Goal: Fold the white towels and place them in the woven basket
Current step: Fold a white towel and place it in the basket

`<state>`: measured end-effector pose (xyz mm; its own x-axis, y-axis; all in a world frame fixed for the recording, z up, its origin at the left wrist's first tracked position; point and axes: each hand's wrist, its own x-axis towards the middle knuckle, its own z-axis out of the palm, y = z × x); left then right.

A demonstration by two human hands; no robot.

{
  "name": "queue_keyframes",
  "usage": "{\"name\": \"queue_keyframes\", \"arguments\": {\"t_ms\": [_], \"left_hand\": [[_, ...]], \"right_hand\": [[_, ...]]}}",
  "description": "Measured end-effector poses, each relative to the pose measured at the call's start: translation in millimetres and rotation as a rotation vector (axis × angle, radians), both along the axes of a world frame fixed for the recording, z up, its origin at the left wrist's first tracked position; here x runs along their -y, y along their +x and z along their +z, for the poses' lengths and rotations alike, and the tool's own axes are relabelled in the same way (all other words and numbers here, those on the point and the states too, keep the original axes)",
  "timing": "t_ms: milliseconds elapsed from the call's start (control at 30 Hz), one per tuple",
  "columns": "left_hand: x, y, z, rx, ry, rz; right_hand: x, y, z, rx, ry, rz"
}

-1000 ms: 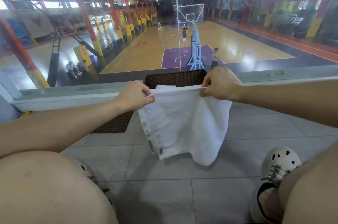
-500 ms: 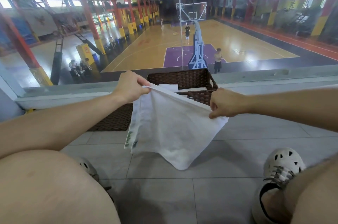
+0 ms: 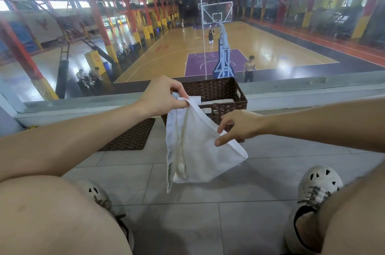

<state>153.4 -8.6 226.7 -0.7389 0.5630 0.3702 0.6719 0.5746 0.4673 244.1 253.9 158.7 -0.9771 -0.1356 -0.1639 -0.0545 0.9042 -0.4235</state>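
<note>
Right hand (image 3: 239,127) dropped lower, fingers apart on white towel (image 3: 198,150) hanging from pinching left hand (image 3: 164,98), before basket (image 3: 225,92)

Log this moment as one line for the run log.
stage: folding | left hand: pinching towel top corner | right hand: fingers on towel edge | basket: holds folded towels

Dim daylight, window glare, wide-angle warp.
</note>
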Motion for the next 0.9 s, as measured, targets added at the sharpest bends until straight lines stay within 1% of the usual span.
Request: {"name": "queue_keyframes", "arguments": {"t_ms": [100,200,300,400,467,533,633,700,767,800,833,900], "left_hand": [[-1.6,1.7,4.1,0.008,0.034,-0.001],[-3.0,2.5,4.5,0.01,0.056,0.009],[0.2,-1.6,3.1,-0.059,0.035,0.049],[13.9,-13.9,-1.6,-0.122,-0.039,0.137],[23.2,-19.4,-6.6,-0.106,-0.09,0.199],[27.6,-22.9,-8.6,-0.073,-0.083,0.242],[29.8,-25.2,-2.7,-0.048,-0.02,0.282],[31.5,-26.6,-1.9,-0.034,-0.025,0.302],[31.8,-25.9,-6.6,-0.036,-0.072,0.295],[31.1,-25.7,-10.0,-0.048,-0.087,0.286],[29.8,-26.1,-12.8,-0.064,-0.084,0.272],[26.2,-26.4,-15.4,-0.055,-0.043,0.226]], "right_hand": [[10.7,-0.9,-7.8,0.026,-0.098,-0.034],[21.7,-3.5,-16.0,-0.03,-0.139,-0.108],[25.4,-7.2,-16.9,-0.105,-0.13,-0.231],[13.5,-13.1,-5.6,-0.277,-0.083,-0.315],[3.7,-16.5,4.8,-0.329,-0.042,-0.324],[-2.8,-17.7,17.6,-0.359,-0.002,-0.311],[-7.8,-13.2,32.7,-0.473,0.094,-0.264],[-10.5,-8.8,35.0,-0.459,0.235,-0.228],[-14.3,-6.8,36.5,-0.394,0.292,-0.262],[-14.6,-5.6,40.5,-0.368,0.277,-0.294],[-13.5,-5.1,46.5,-0.346,0.215,-0.333],[-9.2,-4.9,58.0,-0.261,-0.055,-0.432]]}}
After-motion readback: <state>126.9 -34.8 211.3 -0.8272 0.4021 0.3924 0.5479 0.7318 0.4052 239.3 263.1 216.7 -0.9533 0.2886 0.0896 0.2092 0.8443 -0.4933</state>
